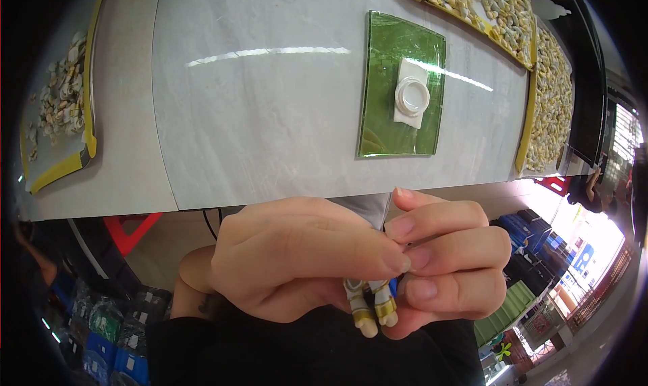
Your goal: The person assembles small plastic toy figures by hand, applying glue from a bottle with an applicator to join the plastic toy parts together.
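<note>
Close below the table's front edge, my two hands meet in front of my body. My left hand is closed around a small figurine, its thumb laid over the top. Only the legs show, white with gold bands and pale feet, pointing down toward me; a bit of blue is beside them. The rest is hidden by my fingers. My right hand has its fingers curled, with the tips against my left thumb and beside the figurine. Whatever lies between those fingertips is hidden.
On the grey marbled table lies a green glass plate bearing a folded white tissue and a small round white dish. Yellow-edged trays of small painted pieces stand left and right. Stacked blue crates are behind, right.
</note>
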`<state>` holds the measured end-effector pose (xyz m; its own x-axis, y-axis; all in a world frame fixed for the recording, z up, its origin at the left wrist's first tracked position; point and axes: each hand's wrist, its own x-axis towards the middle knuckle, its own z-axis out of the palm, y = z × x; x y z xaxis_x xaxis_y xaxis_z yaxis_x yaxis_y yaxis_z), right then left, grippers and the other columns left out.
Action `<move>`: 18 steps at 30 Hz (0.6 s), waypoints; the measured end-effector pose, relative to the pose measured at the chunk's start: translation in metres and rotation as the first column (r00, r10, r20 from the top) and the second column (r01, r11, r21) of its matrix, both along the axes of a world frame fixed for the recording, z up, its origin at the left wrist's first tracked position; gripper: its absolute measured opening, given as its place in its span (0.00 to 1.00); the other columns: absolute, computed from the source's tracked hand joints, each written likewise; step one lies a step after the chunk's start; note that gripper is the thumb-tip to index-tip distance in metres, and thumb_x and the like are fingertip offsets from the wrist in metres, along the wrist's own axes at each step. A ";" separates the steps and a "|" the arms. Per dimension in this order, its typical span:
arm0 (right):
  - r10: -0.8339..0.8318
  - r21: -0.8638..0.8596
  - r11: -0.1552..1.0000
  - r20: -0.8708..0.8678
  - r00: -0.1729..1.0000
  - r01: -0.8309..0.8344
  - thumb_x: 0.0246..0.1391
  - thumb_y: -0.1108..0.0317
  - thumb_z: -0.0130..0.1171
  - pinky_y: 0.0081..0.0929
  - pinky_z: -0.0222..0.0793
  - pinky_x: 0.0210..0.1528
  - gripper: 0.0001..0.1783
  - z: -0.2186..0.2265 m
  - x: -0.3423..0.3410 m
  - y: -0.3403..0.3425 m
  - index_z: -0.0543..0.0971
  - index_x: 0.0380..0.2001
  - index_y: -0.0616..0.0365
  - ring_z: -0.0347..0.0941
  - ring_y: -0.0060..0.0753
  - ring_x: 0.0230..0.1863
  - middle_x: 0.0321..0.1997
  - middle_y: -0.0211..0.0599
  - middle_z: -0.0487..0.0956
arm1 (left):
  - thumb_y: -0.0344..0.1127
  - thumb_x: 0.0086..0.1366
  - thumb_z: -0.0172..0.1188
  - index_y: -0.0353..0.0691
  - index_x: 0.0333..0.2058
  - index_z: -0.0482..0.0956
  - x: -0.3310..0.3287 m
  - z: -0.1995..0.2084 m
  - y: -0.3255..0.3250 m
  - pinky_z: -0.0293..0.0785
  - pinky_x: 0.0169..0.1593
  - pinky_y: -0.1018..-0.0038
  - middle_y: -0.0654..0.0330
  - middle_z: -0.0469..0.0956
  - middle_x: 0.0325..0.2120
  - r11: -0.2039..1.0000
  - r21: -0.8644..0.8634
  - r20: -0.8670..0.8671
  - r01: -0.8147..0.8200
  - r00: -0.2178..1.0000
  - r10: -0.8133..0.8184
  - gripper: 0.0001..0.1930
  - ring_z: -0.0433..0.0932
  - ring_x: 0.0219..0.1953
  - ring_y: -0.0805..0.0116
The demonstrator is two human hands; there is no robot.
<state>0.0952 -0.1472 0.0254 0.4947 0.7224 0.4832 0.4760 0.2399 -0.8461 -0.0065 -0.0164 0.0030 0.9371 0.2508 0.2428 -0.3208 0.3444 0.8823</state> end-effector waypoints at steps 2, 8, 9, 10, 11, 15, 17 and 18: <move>-0.014 -0.021 1.000 0.014 1.000 0.014 0.45 0.57 0.61 0.43 0.71 0.47 0.17 0.000 0.001 0.000 0.69 0.31 0.56 0.70 0.39 0.35 0.33 0.37 0.67 | 0.27 0.52 0.61 0.32 0.42 0.73 0.001 -0.004 -0.001 0.73 0.38 0.73 0.55 0.77 0.37 0.999 -0.048 -0.001 0.026 1.000 -0.026 0.17 0.77 0.35 0.60; 0.011 -0.072 0.997 0.046 0.999 -0.008 0.45 0.56 0.60 0.43 0.71 0.47 0.16 0.004 0.003 -0.002 0.69 0.31 0.55 0.70 0.38 0.35 0.33 0.36 0.68 | 0.25 0.53 0.59 0.32 0.42 0.72 0.005 -0.004 0.003 0.73 0.38 0.71 0.54 0.76 0.37 0.993 -0.053 0.024 0.102 0.995 -0.101 0.16 0.77 0.35 0.58; 0.010 -0.056 0.998 0.035 0.999 -0.008 0.46 0.57 0.60 0.43 0.71 0.47 0.16 0.003 0.002 -0.001 0.69 0.31 0.55 0.70 0.38 0.35 0.32 0.37 0.68 | 0.25 0.53 0.59 0.32 0.43 0.72 0.005 -0.005 0.002 0.72 0.38 0.70 0.54 0.76 0.37 0.995 -0.052 0.046 0.081 0.996 -0.078 0.16 0.77 0.35 0.58; 0.009 -0.040 0.999 0.024 1.000 -0.008 0.47 0.57 0.60 0.44 0.70 0.47 0.16 0.002 0.002 -0.001 0.69 0.31 0.56 0.71 0.38 0.35 0.32 0.37 0.68 | 0.25 0.53 0.59 0.33 0.43 0.72 0.005 -0.006 0.002 0.72 0.37 0.70 0.54 0.76 0.37 0.997 -0.051 0.068 0.060 0.996 -0.056 0.16 0.77 0.34 0.58; 0.011 -0.038 0.999 0.023 1.000 -0.010 0.47 0.57 0.60 0.44 0.70 0.47 0.16 0.002 0.001 -0.001 0.69 0.31 0.56 0.71 0.38 0.35 0.32 0.37 0.68 | 0.25 0.53 0.59 0.33 0.43 0.72 0.004 -0.005 0.003 0.72 0.37 0.70 0.54 0.76 0.37 0.997 -0.049 0.067 0.058 0.996 -0.055 0.16 0.77 0.34 0.58; 0.026 -0.037 0.999 -0.022 0.999 -0.027 0.48 0.58 0.59 0.46 0.69 0.49 0.16 0.001 0.003 -0.003 0.70 0.31 0.57 0.71 0.39 0.35 0.32 0.38 0.67 | 0.25 0.52 0.59 0.31 0.38 0.72 0.009 -0.006 0.009 0.72 0.31 0.72 0.52 0.76 0.31 0.995 0.102 0.096 0.005 0.995 -0.015 0.13 0.76 0.28 0.61; 0.044 -0.032 0.998 -0.027 0.999 -0.045 0.48 0.58 0.59 0.47 0.68 0.49 0.15 0.000 0.005 -0.004 0.70 0.31 0.57 0.71 0.39 0.35 0.32 0.39 0.67 | 0.24 0.52 0.57 0.31 0.35 0.71 0.011 -0.006 0.010 0.72 0.26 0.74 0.51 0.76 0.26 0.980 0.190 0.150 -0.060 0.988 0.031 0.10 0.75 0.23 0.63; 0.068 -0.050 0.996 -0.039 0.997 -0.070 0.48 0.58 0.59 0.47 0.68 0.49 0.15 0.002 0.007 -0.005 0.70 0.31 0.57 0.71 0.40 0.35 0.33 0.39 0.67 | 0.25 0.52 0.58 0.31 0.34 0.71 0.011 -0.004 0.011 0.72 0.27 0.75 0.51 0.76 0.25 0.978 0.198 0.141 -0.058 0.990 0.030 0.10 0.75 0.24 0.64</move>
<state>0.1025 -0.1519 0.0276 0.4601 0.7788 0.4264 0.4278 0.2264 -0.8750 0.0045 -0.0059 -0.0014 0.8807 0.2241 0.4174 -0.4540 0.1472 0.8788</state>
